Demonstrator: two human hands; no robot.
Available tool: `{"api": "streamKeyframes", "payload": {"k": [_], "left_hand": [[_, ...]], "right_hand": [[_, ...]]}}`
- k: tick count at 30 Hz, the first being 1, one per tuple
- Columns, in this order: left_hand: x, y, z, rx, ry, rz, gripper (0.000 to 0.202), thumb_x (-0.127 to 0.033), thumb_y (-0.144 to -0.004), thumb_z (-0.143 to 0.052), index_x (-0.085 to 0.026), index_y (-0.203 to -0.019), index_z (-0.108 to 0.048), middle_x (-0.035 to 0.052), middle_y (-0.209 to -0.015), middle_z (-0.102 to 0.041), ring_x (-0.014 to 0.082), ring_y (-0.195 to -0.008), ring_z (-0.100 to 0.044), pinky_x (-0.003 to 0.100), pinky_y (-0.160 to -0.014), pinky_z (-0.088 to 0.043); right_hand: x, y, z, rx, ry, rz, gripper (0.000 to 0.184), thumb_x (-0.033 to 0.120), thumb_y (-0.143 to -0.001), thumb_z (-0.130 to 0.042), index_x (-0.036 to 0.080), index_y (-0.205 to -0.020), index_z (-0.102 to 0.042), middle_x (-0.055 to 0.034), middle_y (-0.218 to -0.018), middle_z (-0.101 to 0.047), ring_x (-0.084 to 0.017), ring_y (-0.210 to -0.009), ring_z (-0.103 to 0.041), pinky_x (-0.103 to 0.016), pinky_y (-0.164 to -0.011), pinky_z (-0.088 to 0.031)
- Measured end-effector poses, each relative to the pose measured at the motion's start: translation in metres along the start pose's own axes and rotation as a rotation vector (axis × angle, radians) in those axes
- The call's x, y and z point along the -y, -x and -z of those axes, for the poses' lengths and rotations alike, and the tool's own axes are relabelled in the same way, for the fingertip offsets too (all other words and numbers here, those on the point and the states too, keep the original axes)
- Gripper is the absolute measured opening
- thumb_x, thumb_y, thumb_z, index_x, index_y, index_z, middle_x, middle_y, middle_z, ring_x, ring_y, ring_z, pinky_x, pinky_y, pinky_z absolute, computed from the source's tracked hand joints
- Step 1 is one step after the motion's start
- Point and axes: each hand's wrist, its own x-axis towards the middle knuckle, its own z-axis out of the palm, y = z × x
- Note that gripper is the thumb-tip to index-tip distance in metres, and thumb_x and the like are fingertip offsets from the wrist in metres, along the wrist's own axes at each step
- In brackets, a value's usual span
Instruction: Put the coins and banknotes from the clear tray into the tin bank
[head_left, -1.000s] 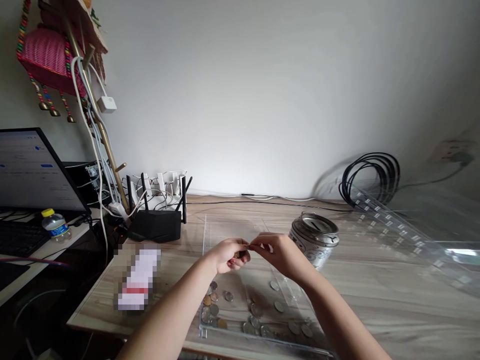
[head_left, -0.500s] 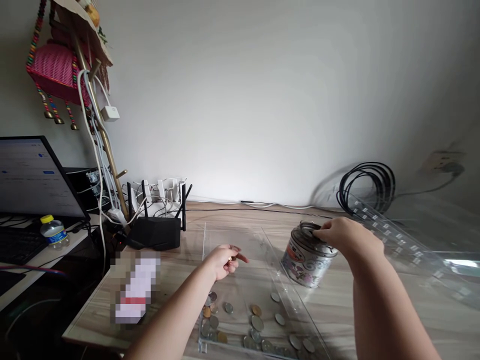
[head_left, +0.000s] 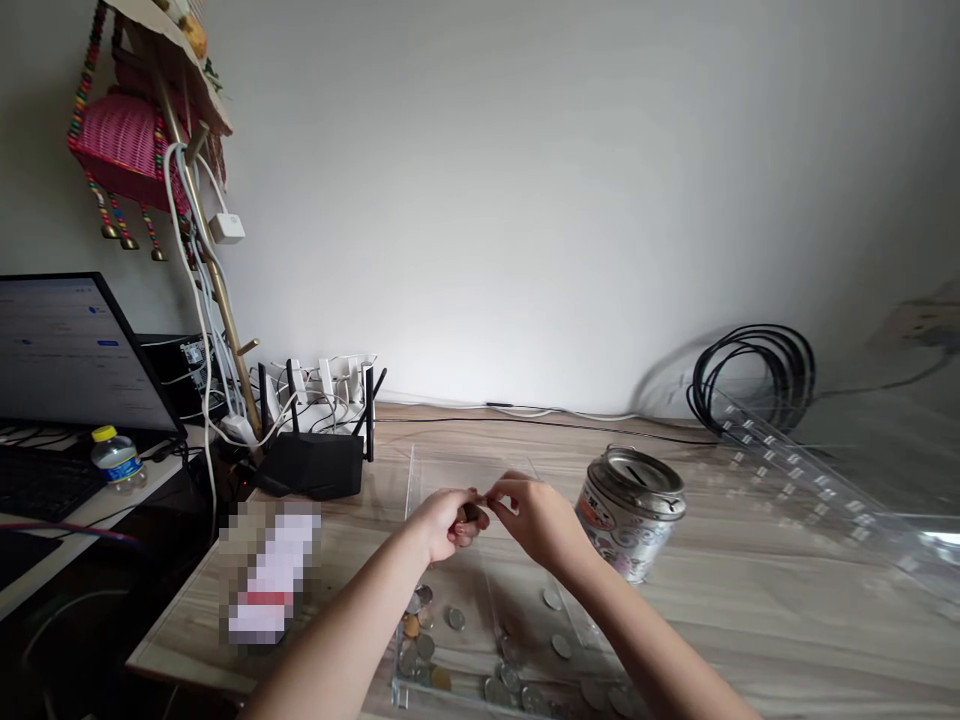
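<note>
My left hand (head_left: 444, 525) is curled above the clear plastic tray (head_left: 403, 600), with coins (head_left: 472, 512) held in its fingers. Thumb and fingertips of my right hand (head_left: 536, 515) meet the left fingertips, pinching what looks like the thin edge of a coin. Several loose silver and brassy coins (head_left: 455, 619) lie in the near part of the tray. Right of the tray stands a round metal coin bank (head_left: 634, 530), upright, with a printed side and a dark slot in its lid; neither hand touches it.
A black router (head_left: 311, 465) sits at the back left among cables. Farther left are a laptop (head_left: 75, 350) and a small yellow-capped bottle (head_left: 118, 460). Coiled black cable (head_left: 750, 375) leans on the wall, with a clear plastic piece (head_left: 787, 465) in front.
My right hand has left the coin bank's lid and moved left to my left hand's fingertips. The lid slot now shows. My left hand stays over the tray.
</note>
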Motion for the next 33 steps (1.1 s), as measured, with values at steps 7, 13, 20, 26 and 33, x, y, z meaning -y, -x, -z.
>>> {"api": "streamKeyframes", "payload": {"k": [7, 13, 20, 26, 33], "left_hand": [[0.003, -0.004, 0.005, -0.047, 0.188, 0.12, 0.024, -0.004, -0.065, -0.044, -0.004, -0.086, -0.055, 0.0071, -0.059, -0.058, 0.0068, -0.044, -0.049, 0.015, -0.04, -0.034], [0.002, -0.005, 0.009, -0.152, 0.302, -0.01, 0.034, 0.002, -0.059, -0.036, -0.001, -0.09, -0.05, 0.0175, -0.073, -0.063, 0.0225, -0.077, -0.062, 0.031, -0.067, -0.048], [0.004, -0.007, 0.011, -0.157, 0.279, -0.082, 0.038, 0.01, -0.061, -0.033, -0.001, -0.093, -0.049, 0.0166, -0.077, -0.063, 0.0209, -0.083, -0.062, 0.03, -0.075, -0.048], [0.003, -0.005, 0.009, -0.145, 0.257, -0.097, 0.025, 0.007, -0.067, -0.039, -0.002, -0.086, -0.052, 0.0159, -0.077, -0.063, 0.0186, -0.079, -0.062, 0.023, -0.068, -0.049], [0.004, -0.009, 0.006, -0.079, 0.251, -0.118, 0.023, 0.008, -0.063, -0.036, -0.008, -0.058, -0.052, 0.0022, -0.047, -0.049, 0.0079, -0.042, -0.049, 0.018, -0.044, -0.043]], "right_hand": [[-0.04, 0.006, 0.064, -0.53, 0.27, -0.348, 0.022, 0.034, -0.071, -0.048, 0.023, -0.082, -0.063, -0.0044, -0.067, -0.062, -0.015, -0.054, -0.052, -0.024, -0.044, -0.029], [-0.101, 0.006, 0.09, -0.372, 0.25, -0.602, 0.015, 0.033, -0.055, -0.058, 0.024, -0.064, -0.067, -0.0075, -0.058, -0.06, -0.015, -0.039, -0.043, -0.027, -0.039, -0.027], [-0.094, 0.007, 0.085, -0.37, 0.284, -0.546, 0.016, 0.032, -0.059, -0.056, 0.025, -0.066, -0.068, -0.0086, -0.061, -0.061, -0.019, -0.05, -0.049, -0.028, -0.042, -0.03], [-0.042, 0.003, 0.059, -0.399, 0.092, -0.107, 0.02, 0.031, -0.074, -0.046, 0.022, -0.078, -0.064, -0.0042, -0.082, -0.063, -0.016, -0.066, -0.053, -0.025, -0.054, -0.037], [0.009, -0.001, -0.012, 0.167, -0.073, 0.345, 0.014, 0.021, -0.072, -0.05, 0.023, -0.07, -0.063, -0.0012, -0.076, -0.06, -0.013, -0.07, -0.054, -0.02, -0.059, -0.037]]}}
